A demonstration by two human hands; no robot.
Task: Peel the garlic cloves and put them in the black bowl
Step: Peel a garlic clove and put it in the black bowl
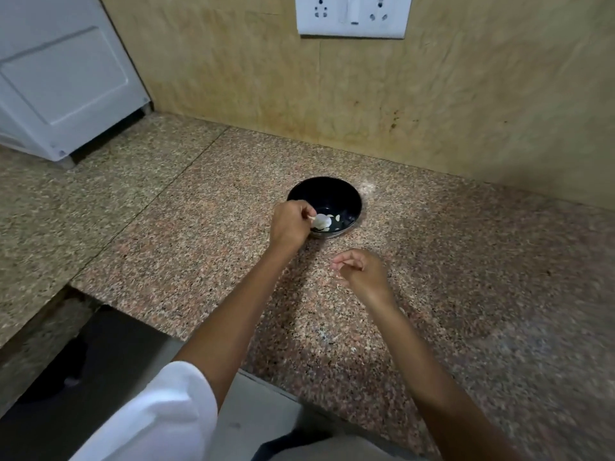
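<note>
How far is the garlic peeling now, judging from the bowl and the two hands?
Done: the black bowl already holds at least one pale peeled clove. In hand: the left hand holds a white garlic piece at the bowl's near rim; whether it is a clove or skin is unclear. The right hand hovers over the counter, seemingly holding nothing. Left: no unpeeled garlic is visible, so the job may be near its end.

dim, soft, blurred warped edges

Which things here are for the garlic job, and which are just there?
For the job:
black bowl
garlic held over the bowl by the left hand
small pale piece in the bowl
right hand, curled, seemingly empty

Just there:
wall socket plate
white appliance
granite counter
</note>
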